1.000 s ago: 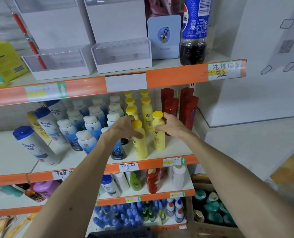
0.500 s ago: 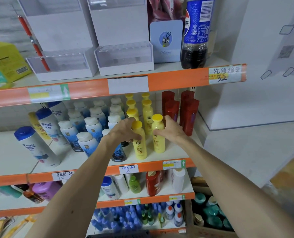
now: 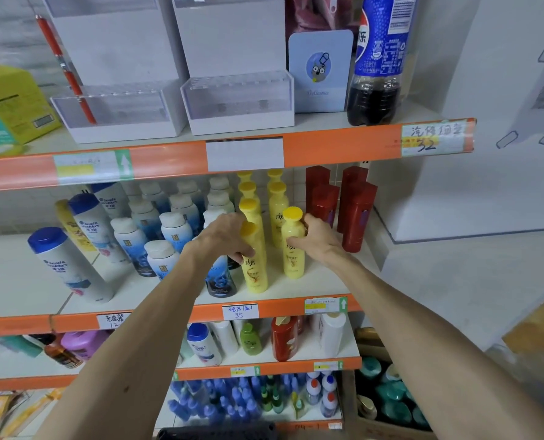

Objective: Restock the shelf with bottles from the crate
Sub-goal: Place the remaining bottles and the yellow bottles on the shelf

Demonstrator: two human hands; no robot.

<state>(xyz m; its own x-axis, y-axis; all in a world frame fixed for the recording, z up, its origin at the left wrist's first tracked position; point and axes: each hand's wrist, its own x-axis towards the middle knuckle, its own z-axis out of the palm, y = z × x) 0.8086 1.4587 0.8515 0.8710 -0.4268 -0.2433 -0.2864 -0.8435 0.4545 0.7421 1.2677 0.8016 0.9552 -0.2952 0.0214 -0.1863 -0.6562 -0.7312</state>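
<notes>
Alignment: grips left bottle with left hand, right bottle with right hand, fingers clamped, probably squaring rows on shelf.

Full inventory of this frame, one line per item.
yellow bottles: about seven, yellow, two rows, middle shelf
red bottles: four, red, right of the yellow ones
white-capped bottles: many, blue-white, left of the yellow ones
cola bottle: one, blue label, top shelf right
display boxes: two, white, top shelf
crate: one, brown, bottom right, holds teal-capped bottles
left hand: one, grips front-left yellow bottle
right hand: one, grips front-right yellow bottle
</notes>
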